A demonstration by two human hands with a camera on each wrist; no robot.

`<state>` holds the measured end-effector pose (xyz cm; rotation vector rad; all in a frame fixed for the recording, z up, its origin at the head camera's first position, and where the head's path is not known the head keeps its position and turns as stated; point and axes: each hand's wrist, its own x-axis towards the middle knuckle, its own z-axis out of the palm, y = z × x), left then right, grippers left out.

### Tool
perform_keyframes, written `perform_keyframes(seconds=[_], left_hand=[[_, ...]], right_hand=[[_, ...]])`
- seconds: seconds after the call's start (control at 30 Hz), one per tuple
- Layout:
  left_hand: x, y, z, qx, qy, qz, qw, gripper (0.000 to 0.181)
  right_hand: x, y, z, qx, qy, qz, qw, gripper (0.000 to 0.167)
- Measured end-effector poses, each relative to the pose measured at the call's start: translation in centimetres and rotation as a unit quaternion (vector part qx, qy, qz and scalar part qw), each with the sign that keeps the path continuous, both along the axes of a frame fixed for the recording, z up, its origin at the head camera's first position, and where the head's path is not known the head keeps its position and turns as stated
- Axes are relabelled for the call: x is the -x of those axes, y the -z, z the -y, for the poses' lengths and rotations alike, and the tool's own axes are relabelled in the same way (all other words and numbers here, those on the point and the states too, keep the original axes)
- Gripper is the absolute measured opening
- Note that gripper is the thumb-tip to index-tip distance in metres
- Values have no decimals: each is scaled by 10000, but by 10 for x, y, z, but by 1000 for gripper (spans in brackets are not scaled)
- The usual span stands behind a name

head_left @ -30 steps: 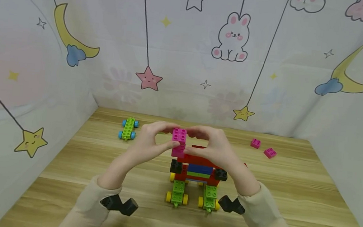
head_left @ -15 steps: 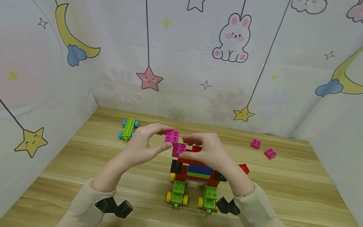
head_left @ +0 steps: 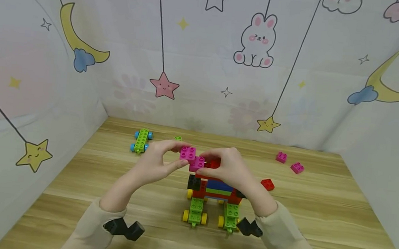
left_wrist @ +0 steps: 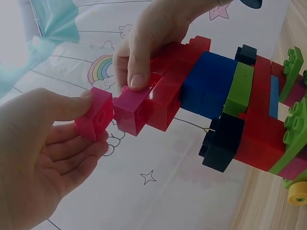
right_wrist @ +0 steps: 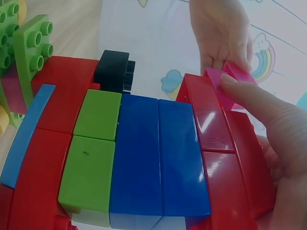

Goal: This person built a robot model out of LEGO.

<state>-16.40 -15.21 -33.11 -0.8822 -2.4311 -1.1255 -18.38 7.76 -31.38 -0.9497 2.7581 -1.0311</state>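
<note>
In the head view my left hand pinches a pink brick between thumb and fingers. It sits offset to the left, at the upper edge of a second pink brick; I cannot tell whether they are joined. My right hand grips that second brick, its thumb lying on it in the right wrist view. This brick is at the end of the top red bricks of a built brick figure. Below come blue bricks, a lime layer, black bricks and green wheeled bases.
Two loose pink bricks lie at the back right of the wooden table. A red brick lies right of the figure. At the back left stands a lime wheeled base with blue wheels; a small green piece lies near it.
The pink brick in my left hand has shifted left from straight above the second pink brick, then come down slightly beside it. My right hand has moved slightly left, uncovering the loose red brick.
</note>
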Motion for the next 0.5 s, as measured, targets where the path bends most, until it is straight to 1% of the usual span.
perform_keyframes(seconds=[0.3,0.5], left_hand=[[0,4,0,32,46,248,9997,38],[2,7,0,41,142,186,9997,43]], right_hand=[[0,1,-1,72,35,-1,10000,37],[1,3,-1,37,40,-127,9999,38]])
